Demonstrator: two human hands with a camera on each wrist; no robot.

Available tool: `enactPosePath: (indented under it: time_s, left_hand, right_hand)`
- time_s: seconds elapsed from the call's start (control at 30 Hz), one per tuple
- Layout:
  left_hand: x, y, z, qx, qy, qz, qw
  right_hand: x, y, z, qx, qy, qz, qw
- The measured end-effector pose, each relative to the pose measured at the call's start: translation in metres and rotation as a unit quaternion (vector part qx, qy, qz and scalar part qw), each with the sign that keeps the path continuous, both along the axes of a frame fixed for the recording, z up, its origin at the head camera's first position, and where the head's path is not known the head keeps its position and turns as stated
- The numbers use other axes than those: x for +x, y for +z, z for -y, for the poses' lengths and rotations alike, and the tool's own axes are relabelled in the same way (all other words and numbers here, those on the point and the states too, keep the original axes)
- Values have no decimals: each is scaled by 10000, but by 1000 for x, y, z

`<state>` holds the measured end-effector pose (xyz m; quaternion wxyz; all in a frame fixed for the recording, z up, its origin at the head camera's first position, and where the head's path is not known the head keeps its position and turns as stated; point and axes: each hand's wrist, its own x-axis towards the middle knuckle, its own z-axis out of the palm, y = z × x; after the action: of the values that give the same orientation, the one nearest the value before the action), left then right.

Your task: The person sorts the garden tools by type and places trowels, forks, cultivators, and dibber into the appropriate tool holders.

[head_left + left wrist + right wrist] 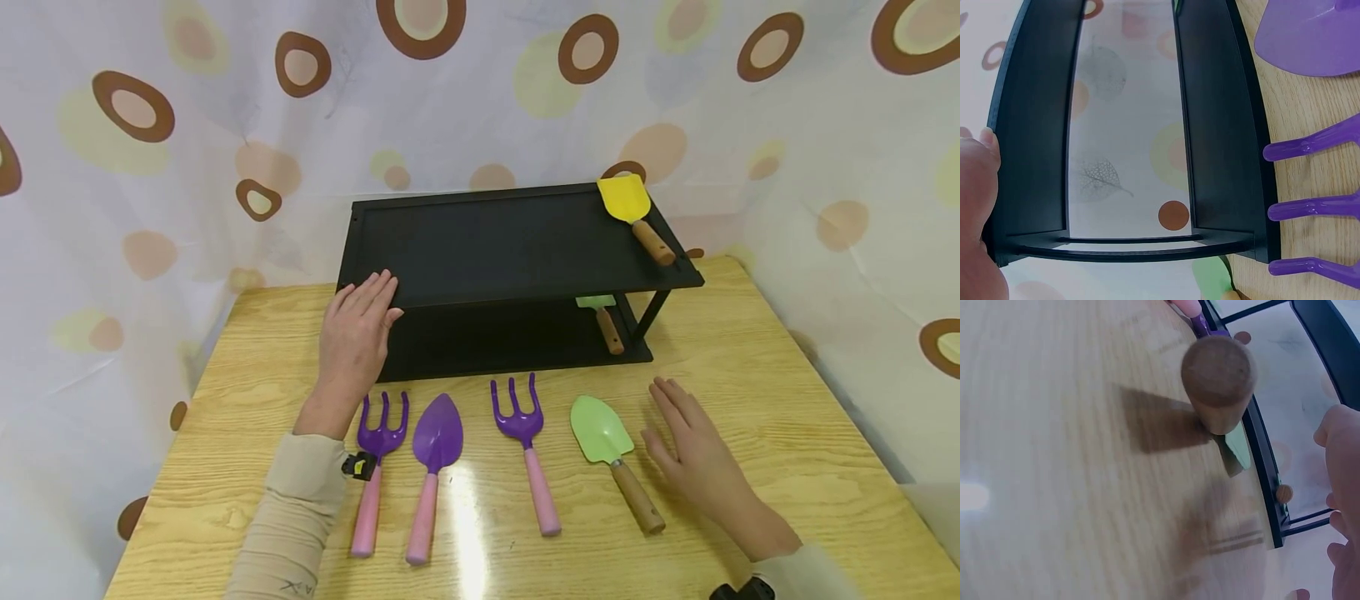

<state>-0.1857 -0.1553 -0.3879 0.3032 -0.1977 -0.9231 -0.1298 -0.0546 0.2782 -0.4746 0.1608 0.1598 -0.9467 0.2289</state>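
Black shelf (487, 250) under the straight fingers of our left hand (356, 333) could be shifting if we are pressing its near left corner hard, jolting the yellow scoop (624, 197) at right, while our right hand (693, 454), straight-fingered and empty, is hovering right of the green trowel (602, 430).
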Motion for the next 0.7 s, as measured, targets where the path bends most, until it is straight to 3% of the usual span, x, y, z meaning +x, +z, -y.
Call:
enactPosePath:
  time_s: [0.37,0.7]
  left_hand:
    - [0,-1,-1,58,0,-8,10000]
    - [0,0,-2,15,33,19,10000]
  right_hand:
    - [26,-12,8,-21,395,95,9992]
    - [45,-18,20,64,283,462,9985]
